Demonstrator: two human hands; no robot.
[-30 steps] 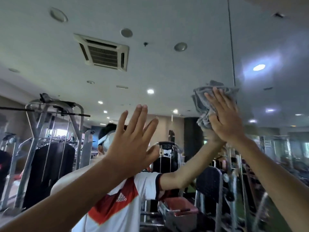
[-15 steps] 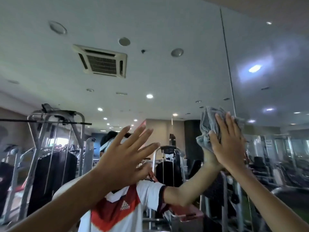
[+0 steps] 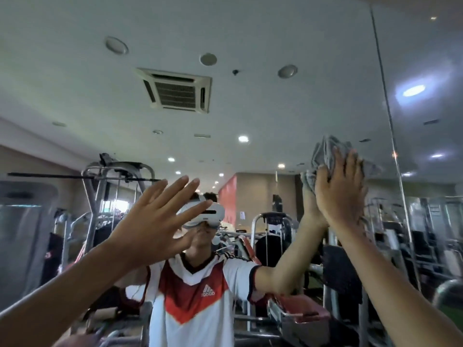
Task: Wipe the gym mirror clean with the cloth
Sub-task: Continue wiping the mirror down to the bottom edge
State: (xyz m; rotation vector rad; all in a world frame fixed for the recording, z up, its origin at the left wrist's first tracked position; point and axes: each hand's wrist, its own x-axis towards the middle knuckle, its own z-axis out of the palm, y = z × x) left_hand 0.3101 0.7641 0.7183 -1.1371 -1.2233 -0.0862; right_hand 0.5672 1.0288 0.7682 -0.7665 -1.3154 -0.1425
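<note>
**Cloth pulls left of the seam**

Right hand (image 3: pixel 340 194) has slid left, clear of the thin vertical panel seam (image 3: pixel 385 96). Left hand (image 3: pixel 152 221) is raised, fingers spread, holding nothing; contact with the glass is unclear. The right palm is flat with fingers straight, pressing the crumpled grey cloth (image 3: pixel 325 151) high on the large wall mirror (image 3: pixel 275 33). Best practice: even pressure, overlapping passes, return to the seam edge. The reflected white headset (image 3: pixel 203 212) is now uncovered.

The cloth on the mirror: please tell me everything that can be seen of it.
The cloth is grey, soft-looking fabric, bunched into crumpled folds, not spread flat. The right hand presses it against the mirror with straight fingers, covering its middle; folds stick out above and beside the hand. It sits high, just left of the vertical seam between panes.
</note>
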